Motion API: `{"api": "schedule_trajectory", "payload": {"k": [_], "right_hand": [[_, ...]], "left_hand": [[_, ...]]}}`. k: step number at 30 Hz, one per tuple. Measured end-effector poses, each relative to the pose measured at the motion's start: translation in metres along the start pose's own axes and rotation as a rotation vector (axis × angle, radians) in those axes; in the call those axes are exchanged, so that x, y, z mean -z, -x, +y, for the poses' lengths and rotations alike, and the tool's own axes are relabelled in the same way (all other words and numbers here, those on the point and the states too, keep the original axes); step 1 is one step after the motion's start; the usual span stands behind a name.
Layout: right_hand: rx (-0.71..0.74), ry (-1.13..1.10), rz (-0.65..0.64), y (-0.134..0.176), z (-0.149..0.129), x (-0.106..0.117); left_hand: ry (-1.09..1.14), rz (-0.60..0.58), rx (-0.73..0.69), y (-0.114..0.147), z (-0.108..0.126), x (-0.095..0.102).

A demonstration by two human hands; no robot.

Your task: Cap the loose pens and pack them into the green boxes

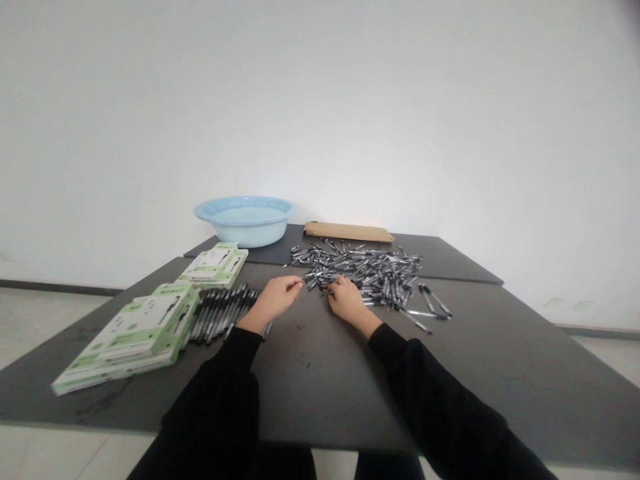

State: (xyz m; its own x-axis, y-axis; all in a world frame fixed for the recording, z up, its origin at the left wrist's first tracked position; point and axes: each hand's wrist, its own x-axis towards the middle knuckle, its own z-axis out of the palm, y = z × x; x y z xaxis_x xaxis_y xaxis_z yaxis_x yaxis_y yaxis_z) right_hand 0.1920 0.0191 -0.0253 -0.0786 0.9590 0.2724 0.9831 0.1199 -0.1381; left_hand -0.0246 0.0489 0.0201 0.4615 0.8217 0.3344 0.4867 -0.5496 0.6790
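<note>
Black-and-clear pens (pixel 383 272) lie heaped just right of the frame's centre, where the right hand (pixel 347 299) bends over their near left edge with fingers curled, whether round a pen I cannot tell. At centre left, the left hand (pixel 280 297) is nearly closed, thumb against fingers, its hold unclear, beside a row of similar pens (pixel 217 319) and green-and-white boxes (pixel 143 327).

Wearing a loose black left sleeve (pixel 215 407) at lower left of the frame and a matching right sleeve (pixel 440 400) at lower right, tapering upward. Leaving left hand (pixel 280 297) and right hand (pixel 346 298) bare. Showing dark legwear (pixel 390 467) at bottom centre.
</note>
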Motion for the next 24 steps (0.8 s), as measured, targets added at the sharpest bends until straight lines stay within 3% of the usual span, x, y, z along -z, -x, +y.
{"api": "schedule_trajectory", "payload": {"k": [6, 16, 20, 24], "right_hand": [[0.006, 0.025, -0.005, -0.001, 0.000, 0.000], [0.167, 0.138, 0.040, 0.001, -0.001, 0.001], [0.188, -0.013, 0.152, 0.005, 0.010, 0.018], [0.121, -0.336, 0.222, 0.011, 0.029, 0.033]], "left_hand": [[0.014, -0.018, 0.012, 0.001, -0.003, -0.004], [0.001, -0.074, 0.003, -0.001, -0.010, -0.005], [-0.036, -0.101, -0.028, -0.002, -0.014, -0.003], [-0.085, -0.113, -0.072, -0.003, -0.020, -0.004]]}}
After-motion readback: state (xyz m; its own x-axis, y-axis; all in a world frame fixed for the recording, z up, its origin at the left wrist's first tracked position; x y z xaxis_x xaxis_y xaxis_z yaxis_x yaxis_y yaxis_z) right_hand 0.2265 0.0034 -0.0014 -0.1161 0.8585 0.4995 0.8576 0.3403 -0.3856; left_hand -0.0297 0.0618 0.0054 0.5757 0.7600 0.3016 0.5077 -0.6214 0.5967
